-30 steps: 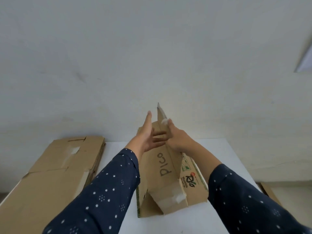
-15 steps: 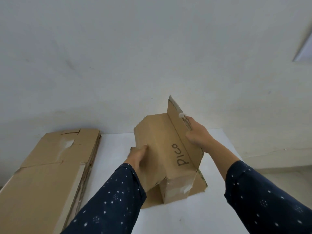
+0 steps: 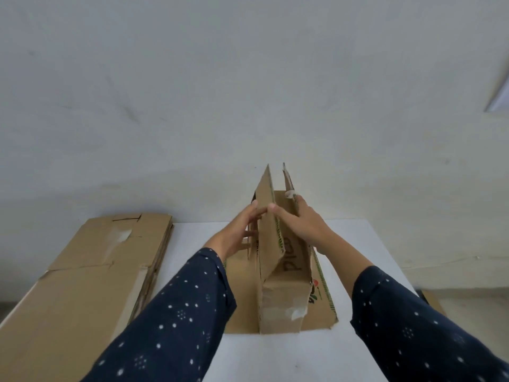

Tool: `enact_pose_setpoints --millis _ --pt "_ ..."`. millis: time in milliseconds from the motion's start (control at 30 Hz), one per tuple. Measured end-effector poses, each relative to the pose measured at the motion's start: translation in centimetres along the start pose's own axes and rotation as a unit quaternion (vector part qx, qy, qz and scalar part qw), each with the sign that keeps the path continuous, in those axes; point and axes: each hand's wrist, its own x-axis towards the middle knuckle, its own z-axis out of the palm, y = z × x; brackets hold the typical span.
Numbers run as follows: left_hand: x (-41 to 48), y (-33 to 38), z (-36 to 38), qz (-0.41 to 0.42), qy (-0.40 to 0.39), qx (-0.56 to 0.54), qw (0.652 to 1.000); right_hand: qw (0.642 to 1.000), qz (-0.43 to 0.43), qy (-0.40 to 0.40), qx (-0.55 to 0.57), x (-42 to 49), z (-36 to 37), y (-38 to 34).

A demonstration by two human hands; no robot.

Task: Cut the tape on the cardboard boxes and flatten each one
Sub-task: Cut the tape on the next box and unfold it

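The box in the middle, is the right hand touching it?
Touching. The head view shows the right hand lying on the box, its thumb pressed against the raised flap.

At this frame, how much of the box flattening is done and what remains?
Done: a stack of flattened boxes lies on the table's left side. In hand: the left hand and right hand press the standing box together, flaps up. Left: this box isn't flat yet; torn tape clings to its near end.

Both arms wear long dark navy sleeves — the left sleeve (image 3: 176, 312) and the right sleeve (image 3: 407, 321) — printed with small white dots and tiny dotted circles. The cuffs end before the wrists; the left hand (image 3: 238, 234) and right hand (image 3: 300, 221) are bare.
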Motion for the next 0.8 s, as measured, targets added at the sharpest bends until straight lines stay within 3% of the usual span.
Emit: enact_pose_setpoints --millis 200,367,467,533,633,700,800 --pt "-0.4 -2.2 1.9 -0.019 -0.023 0.033 0.999 0.996 -0.002 -0.041 -0.081 0.7 1.4 0.2" --pt "-1.1 -2.8 1.4 -0.031 0.012 0.247 0.968 0.996 0.003 -0.052 -0.076 0.8 0.7 0.4" --pt "-2.3 -2.3 0.7 -0.132 -0.005 0.334 0.933 0.997 0.003 -0.05 -0.064 0.9 0.2 0.7" --pt "-3.3 -2.3 0.7 -0.248 -0.063 0.298 0.919 0.997 -0.002 -0.056 -0.061 1.0 0.1 0.9" --pt "-4.2 -3.8 1.7 -0.313 -0.138 0.131 0.931 0.996 -0.004 -0.065 -0.064 1.1 0.3 1.3" --pt "-3.5 -5.2 2.8 -0.288 -0.132 0.063 0.946 0.995 0.0 -0.071 -0.063 1.0 0.3 1.6" --pt "-1.8 -4.1 5.0 -0.173 -0.008 -0.012 0.985 0.996 0.004 -0.077 -0.047 0.8 0.3 2.1"
